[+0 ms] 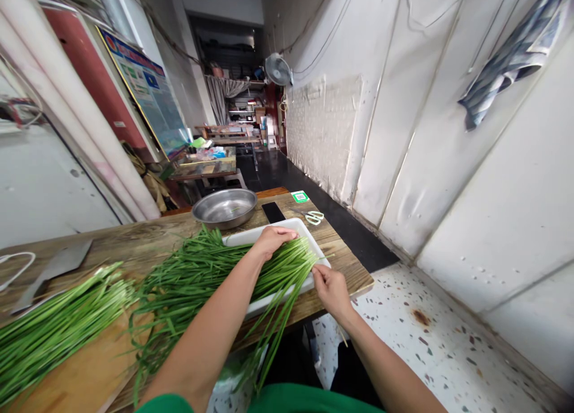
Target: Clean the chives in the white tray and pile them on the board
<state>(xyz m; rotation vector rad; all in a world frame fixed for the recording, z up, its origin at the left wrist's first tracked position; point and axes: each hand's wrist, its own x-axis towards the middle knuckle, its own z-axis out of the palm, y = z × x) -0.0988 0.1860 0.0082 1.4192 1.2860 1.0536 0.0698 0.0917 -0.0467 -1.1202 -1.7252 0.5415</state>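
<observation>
A large heap of garlic chives (201,269) lies across a white tray (296,222), its green leaves spilling over the left side and its pale stem ends toward the right rim. My left hand (272,241) reaches over the heap, with fingers closed at the stem ends on the far side. On the near right, my right hand (332,288) pinches a few chive stems at their pale ends. Several long leaves from these hang over the table's front edge. Exactly how many stems each hand holds cannot be made out.
A second bundle of chives (67,323) rests on a wooden cutting board (85,371), with a cleaver (63,266) behind it. Around the tray's far side are a steel basin (224,207), a black phone (272,212) and scissors (314,217). The wooden table (354,269) ends at right.
</observation>
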